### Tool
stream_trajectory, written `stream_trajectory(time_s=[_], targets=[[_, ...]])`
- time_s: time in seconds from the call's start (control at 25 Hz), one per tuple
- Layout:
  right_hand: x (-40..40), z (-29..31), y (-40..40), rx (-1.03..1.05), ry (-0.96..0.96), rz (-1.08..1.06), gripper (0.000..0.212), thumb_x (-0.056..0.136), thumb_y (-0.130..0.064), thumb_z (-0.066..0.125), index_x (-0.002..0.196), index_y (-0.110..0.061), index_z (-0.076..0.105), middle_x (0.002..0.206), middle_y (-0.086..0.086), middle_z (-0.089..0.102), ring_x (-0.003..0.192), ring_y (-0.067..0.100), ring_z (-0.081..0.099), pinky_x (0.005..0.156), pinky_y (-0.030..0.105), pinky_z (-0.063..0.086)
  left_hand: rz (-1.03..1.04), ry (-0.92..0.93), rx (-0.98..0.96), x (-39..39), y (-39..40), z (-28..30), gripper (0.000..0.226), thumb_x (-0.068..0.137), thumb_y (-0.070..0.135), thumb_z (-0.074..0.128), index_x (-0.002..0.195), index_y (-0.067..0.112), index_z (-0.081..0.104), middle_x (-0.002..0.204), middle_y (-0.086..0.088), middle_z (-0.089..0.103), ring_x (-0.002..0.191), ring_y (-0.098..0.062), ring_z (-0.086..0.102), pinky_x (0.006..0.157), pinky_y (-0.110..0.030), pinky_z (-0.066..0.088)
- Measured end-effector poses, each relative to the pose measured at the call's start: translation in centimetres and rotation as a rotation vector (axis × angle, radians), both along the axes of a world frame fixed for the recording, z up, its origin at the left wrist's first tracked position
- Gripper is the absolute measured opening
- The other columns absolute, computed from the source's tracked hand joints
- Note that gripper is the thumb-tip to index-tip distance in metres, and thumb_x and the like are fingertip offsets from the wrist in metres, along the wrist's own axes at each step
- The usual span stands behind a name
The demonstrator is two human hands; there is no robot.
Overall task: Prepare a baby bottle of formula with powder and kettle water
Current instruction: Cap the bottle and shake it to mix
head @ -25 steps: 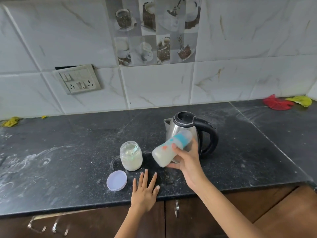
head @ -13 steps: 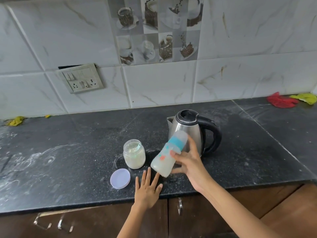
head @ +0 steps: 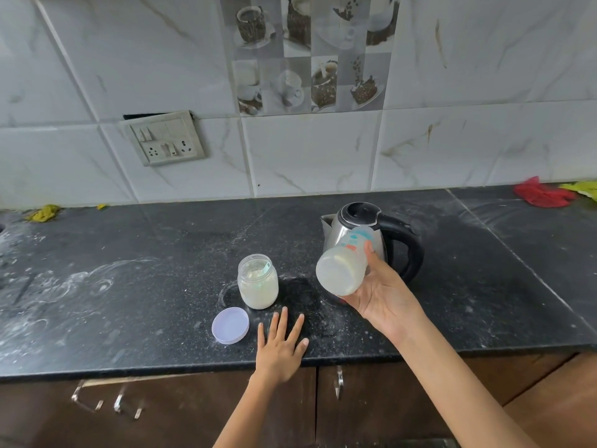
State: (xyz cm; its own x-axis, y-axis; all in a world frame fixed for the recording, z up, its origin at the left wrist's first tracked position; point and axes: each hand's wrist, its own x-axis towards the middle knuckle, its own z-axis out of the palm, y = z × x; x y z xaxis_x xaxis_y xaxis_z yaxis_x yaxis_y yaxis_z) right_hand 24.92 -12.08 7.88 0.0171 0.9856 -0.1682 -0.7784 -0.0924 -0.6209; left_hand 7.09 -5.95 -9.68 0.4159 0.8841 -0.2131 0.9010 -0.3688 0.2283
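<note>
I am resting my left hand (head: 280, 350) flat on the near edge of the table (head: 129, 286), fingers (head: 281, 321) straight and spread, while my right hand (head: 384, 295) is gripping the baby bottle (head: 344, 270), its fingers clamped round the translucent body, tilted with its round base toward me and cloudy white liquid inside. Just beyond my left hand a pale round lid (head: 230, 325) is lying beside an open clear powder jar (head: 257, 281). The black speckled stone is looking dusty with white smears, and behind the bottle a steel kettle (head: 371, 234) with a black handle is standing before glossy marbled wall tiles (head: 307, 150).
</note>
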Motion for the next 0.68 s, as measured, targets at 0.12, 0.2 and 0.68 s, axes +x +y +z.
stream_trajectory(time_s=[0.12, 0.2, 0.68], targets=[[-0.2, 0.3, -0.2, -0.091, -0.054, -0.092, 0.043, 0.069, -0.032, 0.076, 0.106, -0.017, 0.062, 0.093, 0.005, 0.067, 0.082, 0.02, 0.067, 0.08, 0.039, 0.054, 0.0, -0.003, 0.002, 0.1, -0.1, 0.0, 0.054, 0.098, 0.051, 0.016, 0.146, 0.04, -0.007, 0.157, 0.002, -0.019, 0.144, -0.018, -0.019, 0.113, -0.048, -0.017], [-0.2, 0.3, -0.4, -0.102, -0.06, -0.087, 0.033, 0.081, -0.025, 0.067, 0.112, -0.018, 0.058, 0.093, 0.007, 0.065, 0.083, 0.022, 0.068, 0.084, 0.042, 0.054, -0.001, 0.003, 0.0, 0.1, -0.1, 0.0, 0.054, 0.098, 0.051, 0.016, 0.146, 0.04, -0.007, 0.157, 0.002, -0.019, 0.144, -0.018, -0.019, 0.113, -0.048, -0.016], [-1.3, -0.7, -0.2, 0.071, -0.407, -0.23, 0.088, 0.07, -0.011, 0.074, 0.136, -0.046, 0.027, 0.131, 0.007, 0.05, 0.112, 0.03, 0.062, 0.065, 0.056, 0.058, -0.002, -0.002, -0.002, -0.1, 0.0, 0.2, 0.054, 0.099, 0.049, 0.016, 0.147, 0.039, -0.004, 0.158, 0.001, -0.017, 0.144, -0.018, -0.018, 0.112, -0.05, -0.016]])
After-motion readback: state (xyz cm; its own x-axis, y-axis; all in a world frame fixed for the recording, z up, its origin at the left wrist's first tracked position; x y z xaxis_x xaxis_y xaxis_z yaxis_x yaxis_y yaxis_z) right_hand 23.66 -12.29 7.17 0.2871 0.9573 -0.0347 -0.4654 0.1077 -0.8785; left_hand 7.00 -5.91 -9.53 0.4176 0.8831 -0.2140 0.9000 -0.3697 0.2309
